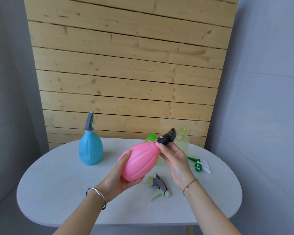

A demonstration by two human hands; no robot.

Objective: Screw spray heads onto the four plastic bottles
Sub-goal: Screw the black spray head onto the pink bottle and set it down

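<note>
1. The left hand [120,177] cups the base of the pink bottle [139,161] at the centre of the frame, palm under it and thumb up its left side; the bottle is lifted off the surface [58,184] and tilted with its neck toward the upper right
2. The right hand [174,160] grips the black head [167,138] at the pink bottle's neck, thumb and fingertips pinching its collar; the joint between head and neck is hidden by the fingers, so how far it is threaded cannot be told
3. The blue bottle [91,150] stands upright at centre left with a grey head [89,122] already on it
4. The green bottle [152,137] stands behind the pink one; only its open neck and a sliver of its body show
5. The clear bottle [182,141] stands at centre right, open-necked, its lower part partly covered by the right hand
6. A grey-green head [159,186] lies loose on the surface below the pink bottle
7. A white-green head [200,164] lies loose right of the right hand, its dip tube partly hidden by that hand
8. The surface's near edge is cut by both forearms
</note>
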